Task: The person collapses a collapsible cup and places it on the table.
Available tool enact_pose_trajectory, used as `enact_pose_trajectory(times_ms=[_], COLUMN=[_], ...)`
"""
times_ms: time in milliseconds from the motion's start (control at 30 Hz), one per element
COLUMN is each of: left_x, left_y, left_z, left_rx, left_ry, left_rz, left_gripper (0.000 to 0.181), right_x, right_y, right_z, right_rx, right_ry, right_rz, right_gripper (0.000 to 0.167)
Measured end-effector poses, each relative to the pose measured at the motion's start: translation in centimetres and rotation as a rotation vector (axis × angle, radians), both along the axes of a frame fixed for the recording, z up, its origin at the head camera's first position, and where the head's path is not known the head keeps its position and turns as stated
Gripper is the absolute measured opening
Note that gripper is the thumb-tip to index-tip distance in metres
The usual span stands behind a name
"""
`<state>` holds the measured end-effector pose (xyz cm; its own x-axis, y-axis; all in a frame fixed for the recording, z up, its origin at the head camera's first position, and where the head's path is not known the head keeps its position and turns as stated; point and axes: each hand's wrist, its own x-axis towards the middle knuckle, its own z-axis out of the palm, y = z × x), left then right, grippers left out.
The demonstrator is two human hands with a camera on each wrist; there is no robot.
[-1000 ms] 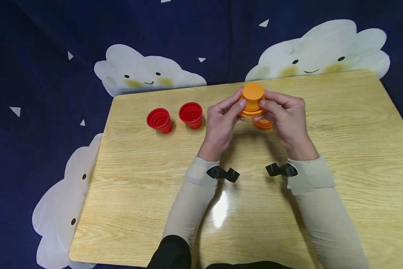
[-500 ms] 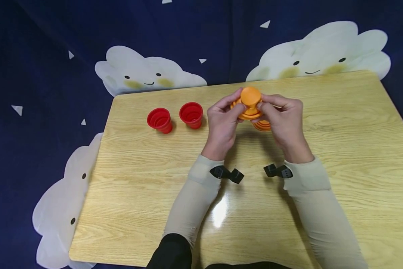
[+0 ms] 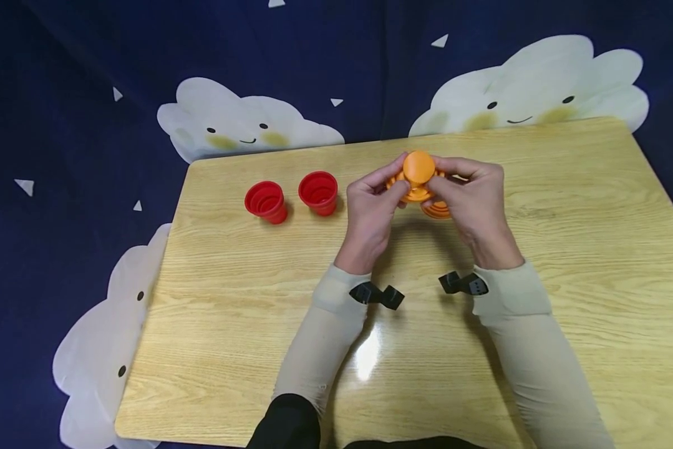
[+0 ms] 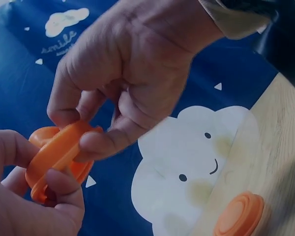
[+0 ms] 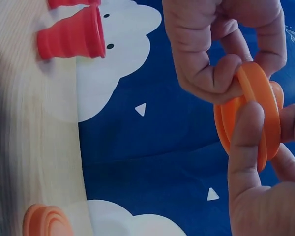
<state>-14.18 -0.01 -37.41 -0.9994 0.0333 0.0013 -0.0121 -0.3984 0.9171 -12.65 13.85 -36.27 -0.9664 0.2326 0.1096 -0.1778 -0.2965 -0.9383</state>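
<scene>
Both hands grip an orange collapsible cup (image 3: 419, 166) above the table, its round base turned up in the head view. Its wall is folded into rings, which show as a flattened disc in the left wrist view (image 4: 56, 152). My left hand (image 3: 370, 215) pinches the cup's left side, thumb against the folds below the base. On the opposite side, my right hand (image 3: 473, 202) pinches it the same way. A second orange cup (image 3: 438, 212), collapsed flat, lies on the table just below the right hand and is partly hidden by it.
Two expanded red collapsible cups, one farther left (image 3: 266, 201) and one nearer the hands (image 3: 319, 193), stand with mouths up on the wooden table (image 3: 229, 324). A dark blue cloth (image 3: 370, 62) with white clouds lies beyond the table's far and left edges.
The held orange cup has gone from a tall base over its rim to a flatter, folded shape. Both hands have come slightly closer together. The red cups stay put.
</scene>
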Motion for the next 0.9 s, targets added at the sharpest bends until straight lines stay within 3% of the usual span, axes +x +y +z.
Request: enact_pose_trajectory(times_ms=[233, 467, 567, 667, 800, 900], left_x=[0.2, 0.2, 0.3, 0.4, 0.5, 0.5], left_y=[-0.5, -0.4, -0.1, 0.3, 0.7, 0.9], left_z=[-0.4, -0.7, -0.7, -0.7, -0.9, -1.0], left_rx=[0.082, 0.112, 0.176, 0.219, 0.205, 0.195], left_ry=[0.014, -0.003, -0.002, 0.052, 0.139, 0.191], left_rz=[-0.096, -0.114, -0.076, -0.011, 0.057, 0.084], left_gripper=[0.048, 0.043, 0.035, 0.021, 0.009, 0.012], right_x=[-0.1, -0.2, -0.3, -0.4, -0.5, -0.5], right_y=[-0.2, 0.0, 0.1, 0.0, -0.2, -0.3], right_z=[0.1, -0.1, 0.0, 0.1, 0.3, 0.4], right_rx=[0.028, 0.017, -0.021, -0.057, -0.083, -0.101], right_ry=[0.009, 0.025, 0.054, 0.078, 0.084, 0.079], right_rz=[-0.022, -0.047, -0.066, -0.076, -0.081, -0.094], right_gripper=[0.022, 0.021, 0.022, 0.022, 0.022, 0.023])
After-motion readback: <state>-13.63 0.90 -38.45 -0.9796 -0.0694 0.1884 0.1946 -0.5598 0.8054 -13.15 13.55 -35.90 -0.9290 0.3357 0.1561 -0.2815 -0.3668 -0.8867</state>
